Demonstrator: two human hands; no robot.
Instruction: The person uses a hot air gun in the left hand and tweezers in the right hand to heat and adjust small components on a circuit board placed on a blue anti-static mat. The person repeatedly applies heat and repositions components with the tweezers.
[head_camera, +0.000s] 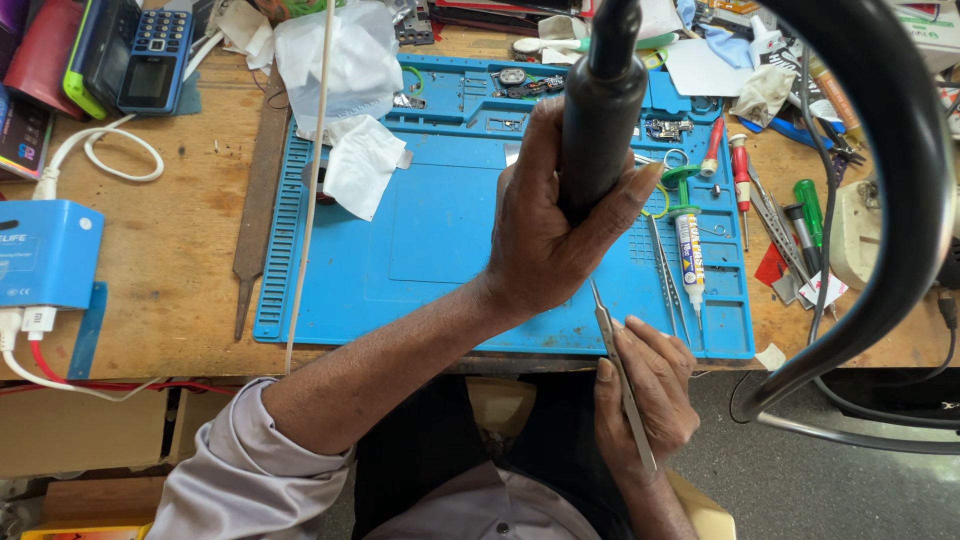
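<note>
My left hand (545, 225) is wrapped tight around the black handle of a hot-air wand (600, 110), fingers closed all the way round it. The wand's long axis runs almost straight from six to twelve o'clock, its thick hose (905, 200) arcing away at the top and sweeping down my three o'clock side. The nozzle end is hidden under my palm, so I cannot tell just where it points on the blue silicone work mat (420, 230).

My right hand (645, 400) sits lower, at about five o'clock from the left, just off the mat's near edge. Its fingers are pinched shut on a pair of slim metal tweezers (620, 375). They lie tilted, tip toward eleven o'clock, and that tip reaches up to just beneath the heel of my left hand. So the two tools meet at one spot near the mat's near edge, the wand above, the tweezers coming from below. What lies there I cannot see.

At three o'clock from my left hand, a white glue tube (689, 245) and a second pair of tweezers (665, 270) lie on the mat. Crumpled white paper (345, 80) sits at ten o'clock, and a blue charger box (45, 255) is far off at nine.
</note>
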